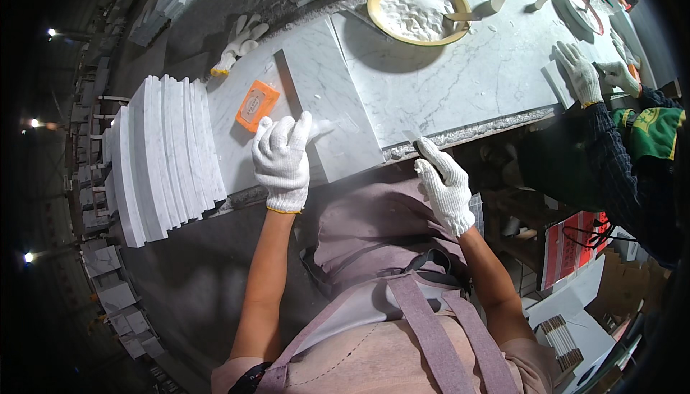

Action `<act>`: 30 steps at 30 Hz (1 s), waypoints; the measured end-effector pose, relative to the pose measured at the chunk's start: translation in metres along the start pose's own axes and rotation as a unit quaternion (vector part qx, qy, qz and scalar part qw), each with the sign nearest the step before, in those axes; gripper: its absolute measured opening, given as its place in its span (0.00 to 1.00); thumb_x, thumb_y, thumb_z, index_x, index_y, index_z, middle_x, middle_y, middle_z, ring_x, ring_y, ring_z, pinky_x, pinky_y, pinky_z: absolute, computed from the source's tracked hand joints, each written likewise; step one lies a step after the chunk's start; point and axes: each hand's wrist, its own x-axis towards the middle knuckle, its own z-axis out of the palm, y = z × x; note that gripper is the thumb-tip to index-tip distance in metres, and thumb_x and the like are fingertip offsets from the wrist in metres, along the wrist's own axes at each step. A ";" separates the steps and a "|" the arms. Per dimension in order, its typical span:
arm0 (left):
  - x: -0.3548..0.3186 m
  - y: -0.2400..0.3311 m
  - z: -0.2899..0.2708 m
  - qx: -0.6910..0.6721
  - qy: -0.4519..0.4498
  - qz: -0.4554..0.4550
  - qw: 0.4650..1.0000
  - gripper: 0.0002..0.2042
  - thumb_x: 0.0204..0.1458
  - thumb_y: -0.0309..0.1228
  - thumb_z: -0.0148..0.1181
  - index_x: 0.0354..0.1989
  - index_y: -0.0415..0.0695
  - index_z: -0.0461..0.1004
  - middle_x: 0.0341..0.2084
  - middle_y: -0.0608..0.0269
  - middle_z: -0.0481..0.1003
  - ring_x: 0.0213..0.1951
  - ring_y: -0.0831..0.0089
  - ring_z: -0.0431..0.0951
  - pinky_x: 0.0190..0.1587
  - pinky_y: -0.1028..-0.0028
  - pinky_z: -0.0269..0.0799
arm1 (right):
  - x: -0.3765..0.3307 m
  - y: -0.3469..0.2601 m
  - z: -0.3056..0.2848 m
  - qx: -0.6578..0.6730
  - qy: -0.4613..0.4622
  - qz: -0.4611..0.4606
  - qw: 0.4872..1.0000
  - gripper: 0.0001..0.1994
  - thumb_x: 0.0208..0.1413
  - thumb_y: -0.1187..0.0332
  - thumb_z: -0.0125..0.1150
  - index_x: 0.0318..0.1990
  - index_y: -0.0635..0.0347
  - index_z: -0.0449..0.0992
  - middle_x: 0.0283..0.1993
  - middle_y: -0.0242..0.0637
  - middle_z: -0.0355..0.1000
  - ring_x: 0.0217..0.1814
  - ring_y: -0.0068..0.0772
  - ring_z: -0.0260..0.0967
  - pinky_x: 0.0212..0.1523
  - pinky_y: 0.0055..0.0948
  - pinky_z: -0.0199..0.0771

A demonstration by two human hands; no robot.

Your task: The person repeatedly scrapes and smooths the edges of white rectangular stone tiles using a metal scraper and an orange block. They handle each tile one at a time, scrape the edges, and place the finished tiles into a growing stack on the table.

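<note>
Head view: left hand (282, 162) flat on one marble tile (327, 106), right hand's (444, 184) grip around one scraper (412, 137).

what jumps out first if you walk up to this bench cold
The person's white-gloved left hand pressed flat on a marble tile at mid-bench, with the right hand holding a small blade-like tool at the slab's front edge. Next, the bright orange block just left of the tile, and the yellow bowl of white paste at the back. A fanned stack of marble pieces stands on the far left.
</note>
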 end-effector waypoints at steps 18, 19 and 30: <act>0.007 0.003 -0.002 0.012 0.025 0.007 1.000 0.26 0.43 0.21 0.72 0.54 0.58 0.85 0.45 0.70 0.76 0.52 0.62 0.79 0.65 0.57 0.75 | 0.003 0.003 0.002 -0.001 0.003 -0.002 1.000 0.21 0.70 0.68 0.66 0.68 0.59 0.77 0.53 0.28 0.79 0.36 0.11 0.68 0.35 0.15 0.72; 0.007 0.003 -0.001 0.006 0.019 0.003 1.000 0.26 0.43 0.21 0.72 0.54 0.58 0.85 0.45 0.70 0.76 0.52 0.62 0.79 0.65 0.57 0.75 | 0.003 0.002 0.002 -0.003 0.004 -0.001 1.000 0.21 0.70 0.68 0.66 0.68 0.59 0.77 0.54 0.28 0.79 0.36 0.11 0.68 0.36 0.15 0.72; 0.008 0.003 -0.001 0.015 0.037 0.014 0.999 0.25 0.44 0.21 0.72 0.53 0.58 0.85 0.44 0.70 0.76 0.52 0.64 0.78 0.65 0.57 0.75 | 0.003 -0.004 0.003 0.009 0.001 0.023 1.000 0.22 0.70 0.69 0.65 0.70 0.60 0.75 0.60 0.31 0.80 0.37 0.11 0.68 0.36 0.15 0.73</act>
